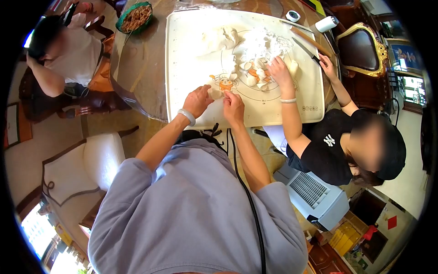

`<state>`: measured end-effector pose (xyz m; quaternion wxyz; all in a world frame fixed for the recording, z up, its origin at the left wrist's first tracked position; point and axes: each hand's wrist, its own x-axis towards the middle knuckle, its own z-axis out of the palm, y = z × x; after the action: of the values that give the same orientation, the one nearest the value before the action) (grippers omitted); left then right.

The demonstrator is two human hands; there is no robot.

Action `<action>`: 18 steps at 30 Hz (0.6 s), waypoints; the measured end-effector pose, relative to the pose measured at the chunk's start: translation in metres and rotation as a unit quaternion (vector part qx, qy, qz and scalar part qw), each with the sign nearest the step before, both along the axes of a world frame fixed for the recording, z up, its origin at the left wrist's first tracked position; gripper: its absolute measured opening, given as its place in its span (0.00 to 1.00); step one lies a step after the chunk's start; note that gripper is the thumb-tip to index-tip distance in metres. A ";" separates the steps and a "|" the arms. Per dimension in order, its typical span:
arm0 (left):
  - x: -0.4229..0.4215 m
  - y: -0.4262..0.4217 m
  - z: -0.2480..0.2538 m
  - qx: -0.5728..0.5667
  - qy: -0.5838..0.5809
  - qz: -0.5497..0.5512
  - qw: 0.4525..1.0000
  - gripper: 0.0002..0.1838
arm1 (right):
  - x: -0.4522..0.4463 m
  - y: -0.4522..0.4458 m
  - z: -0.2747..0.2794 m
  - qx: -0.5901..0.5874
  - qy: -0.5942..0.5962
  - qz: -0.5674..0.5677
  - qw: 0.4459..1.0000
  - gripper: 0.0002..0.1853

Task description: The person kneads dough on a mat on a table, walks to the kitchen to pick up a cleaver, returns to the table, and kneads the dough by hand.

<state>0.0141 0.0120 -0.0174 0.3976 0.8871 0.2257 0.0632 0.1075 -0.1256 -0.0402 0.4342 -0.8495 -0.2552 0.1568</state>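
Note:
My left hand (197,101), with a pale bracelet at its wrist, has its fingers closed at a small pale piece of dough (215,93). On the other side of that piece, my right hand (233,108) pinches its edge. Both hands are over the near edge of a cream mat (187,55) printed with circles and a cartoon figure. Several cut dough pieces (261,85) lie to the right of centre, near a heap of white flour (262,43). A larger dough mass (219,39) rests farther back.
At right, a co-worker's hand (279,71) touches the dough pieces; the other (326,66) is by a knife (306,50). A rolling pin (311,41) and white bottle (326,24) lie beyond. A green bowl of filling (135,18) stands back left, near another seated person.

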 end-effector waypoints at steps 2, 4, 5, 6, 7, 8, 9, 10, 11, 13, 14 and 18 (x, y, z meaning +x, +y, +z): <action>0.002 0.000 -0.004 0.010 -0.001 -0.004 1.000 0.17 | -0.002 0.003 -0.001 0.004 0.007 0.010 1.000 0.15; 0.006 -0.002 -0.003 0.022 0.011 -0.016 1.000 0.18 | -0.002 0.008 0.001 0.005 0.006 0.020 1.000 0.16; 0.005 -0.002 -0.002 0.020 0.021 -0.019 0.999 0.18 | -0.001 0.010 0.002 0.005 0.002 0.024 1.000 0.16; 0.005 -0.001 -0.001 0.018 0.032 -0.022 0.999 0.19 | -0.001 0.012 0.005 0.005 -0.002 0.027 1.000 0.16; 0.004 -0.001 -0.001 0.016 0.042 -0.025 0.999 0.19 | -0.001 0.010 0.008 0.008 -0.004 0.024 1.000 0.16; 0.003 -0.001 -0.001 0.010 0.029 -0.016 0.999 0.19 | -0.002 0.006 0.011 0.010 -0.007 0.023 1.000 0.16; 0.001 -0.001 -0.001 0.004 0.016 -0.006 1.000 0.19 | -0.002 0.003 0.013 0.012 -0.010 0.022 1.000 0.16; 0.000 -0.001 0.000 -0.003 0.004 0.005 1.000 0.19 | -0.002 0.003 0.010 0.017 -0.027 0.026 0.999 0.16; 0.000 -0.002 0.000 0.007 0.005 -0.006 1.000 0.18 | -0.003 0.003 0.006 0.021 -0.044 0.031 0.998 0.15; 0.004 -0.001 0.006 0.029 0.007 -0.030 0.999 0.17 | -0.004 0.008 0.009 0.011 -0.055 0.043 0.998 0.15; 0.005 -0.001 0.005 0.032 0.014 -0.035 0.999 0.18 | -0.003 0.011 0.011 -0.005 -0.048 0.049 0.998 0.15; 0.003 0.000 -0.002 0.038 0.019 -0.034 0.999 0.19 | -0.004 0.011 0.010 -0.005 -0.067 0.044 0.997 0.14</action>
<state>0.0168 0.0121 -0.0192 0.3613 0.9098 0.2002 0.0414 0.1035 -0.1150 -0.0304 0.4050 -0.8481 -0.3200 0.1197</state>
